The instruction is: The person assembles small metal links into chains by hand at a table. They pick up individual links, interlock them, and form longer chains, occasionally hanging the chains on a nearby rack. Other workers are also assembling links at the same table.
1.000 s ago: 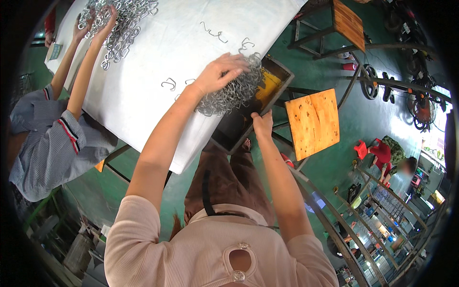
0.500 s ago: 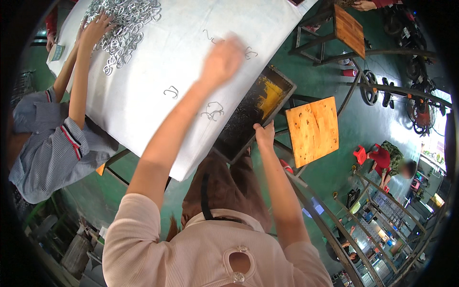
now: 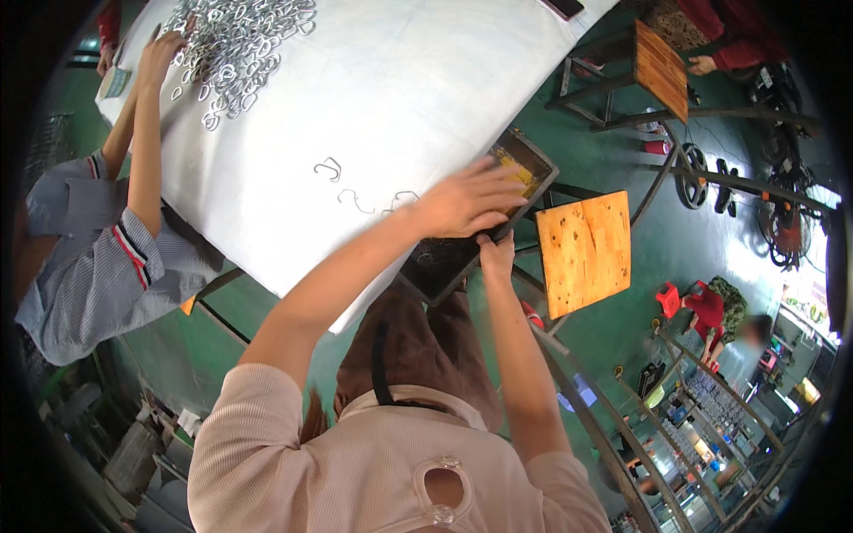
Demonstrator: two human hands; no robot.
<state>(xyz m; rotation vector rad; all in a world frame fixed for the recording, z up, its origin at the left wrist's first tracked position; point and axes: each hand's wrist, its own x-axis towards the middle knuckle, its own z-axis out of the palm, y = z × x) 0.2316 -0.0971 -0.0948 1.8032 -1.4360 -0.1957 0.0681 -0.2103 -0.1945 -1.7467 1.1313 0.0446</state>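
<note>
My left hand (image 3: 471,199), its fingers spread and slightly blurred, is over a dark rectangular tray (image 3: 440,282). No held thing shows in it. With my right hand (image 3: 496,256) I grip the tray's right edge, thumb on top. The tray sits against the table edge, in front of my lap; thin wire pieces lie in its dark near part, and a yellow patch shows at its far end. On the white-covered table (image 3: 400,98) are bent wire hooks: one pair (image 3: 328,169), a thin hook (image 3: 355,202), and more (image 3: 402,201) partly behind my left wrist.
A pile of silvery metal links (image 3: 244,58) covers the far left of the table, where a co-worker's hand (image 3: 160,53) works. A tape roll (image 3: 114,83) stands at that corner. Wooden stools (image 3: 584,253) and metal rails stand to the right.
My left hand has come down from the table toward me, over the tray. The hooks near it farther up are gone from there, and a thin hook now lies nearer. My right hand keeps its grip.
</note>
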